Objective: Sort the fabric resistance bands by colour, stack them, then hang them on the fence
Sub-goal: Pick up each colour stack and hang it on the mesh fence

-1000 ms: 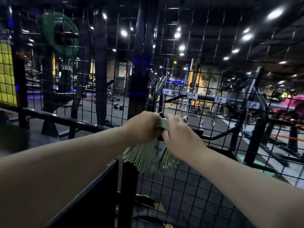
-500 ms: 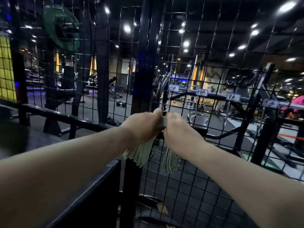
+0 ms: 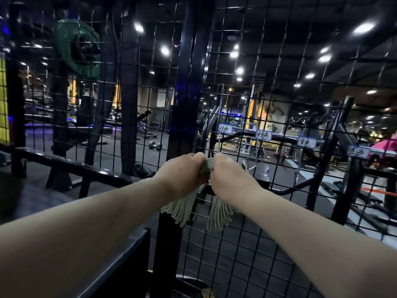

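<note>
A stack of pale green fabric resistance bands (image 3: 182, 209) is folded over at the top, and its two ends fan out and hang down against the black wire mesh fence (image 3: 247, 244). My left hand (image 3: 182, 175) grips the fold from the left. My right hand (image 3: 229, 177) grips it from the right, knuckles almost touching the left hand. Both hands are held right at the fence, below the leftmost white label (image 3: 225, 129). What the fold rests on is hidden behind my fingers.
Several white handwritten labels, such as one (image 3: 263, 134) and another (image 3: 306, 143), run along the fence to the right. A thick black post (image 3: 187, 93) stands just left of my hands. A black rail (image 3: 120, 261) lies below my left arm. Gym machines stand beyond the mesh.
Both hands have stayed together on the fold of the bands, shifting slightly up and right along the fence. The hanging ends swing a little.
</note>
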A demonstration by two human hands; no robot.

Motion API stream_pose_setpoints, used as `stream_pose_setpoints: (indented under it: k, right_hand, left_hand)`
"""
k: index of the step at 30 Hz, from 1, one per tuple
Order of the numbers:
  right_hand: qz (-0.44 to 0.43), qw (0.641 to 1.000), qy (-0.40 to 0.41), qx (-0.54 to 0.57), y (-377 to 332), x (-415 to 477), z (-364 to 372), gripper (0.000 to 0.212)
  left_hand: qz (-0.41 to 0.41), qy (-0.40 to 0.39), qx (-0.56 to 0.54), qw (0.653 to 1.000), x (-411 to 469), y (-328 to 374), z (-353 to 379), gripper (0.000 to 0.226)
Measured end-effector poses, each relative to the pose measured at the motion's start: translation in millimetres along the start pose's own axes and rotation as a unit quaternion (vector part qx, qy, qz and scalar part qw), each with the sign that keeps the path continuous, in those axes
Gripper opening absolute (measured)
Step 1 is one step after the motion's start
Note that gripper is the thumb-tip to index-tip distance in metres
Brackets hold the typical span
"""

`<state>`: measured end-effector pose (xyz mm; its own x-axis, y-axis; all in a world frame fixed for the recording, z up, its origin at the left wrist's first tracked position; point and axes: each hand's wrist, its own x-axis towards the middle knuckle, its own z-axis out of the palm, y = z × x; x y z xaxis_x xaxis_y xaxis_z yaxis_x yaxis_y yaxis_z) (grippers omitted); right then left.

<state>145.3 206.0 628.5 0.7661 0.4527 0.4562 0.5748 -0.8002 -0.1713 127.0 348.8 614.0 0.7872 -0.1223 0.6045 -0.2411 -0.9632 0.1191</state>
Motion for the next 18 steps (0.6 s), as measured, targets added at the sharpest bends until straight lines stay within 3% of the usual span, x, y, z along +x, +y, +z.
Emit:
stream_pose_setpoints:
  k: [7, 11, 18]
  right_hand:
    - [-0.019, 0.999, 0.023, -0.015, 11, 25, -2, 0.014]
    - [-0.01, 0.999, 0.04, -0.02, 12, 46, -14, 0.013]
    - [-0.01, 0.998, 0.038, -0.043, 12, 66, -18, 0.005]
  left_hand:
    - [0.029, 0.056, -0.022, 0.998, 30, -11, -7, 0.008]
    - [0.028, 0.079, -0.028, 0.996, 52, -13, -14, 0.016]
    - [0.01, -0.004, 0.051, 0.999, 82, -26, -32, 0.009]
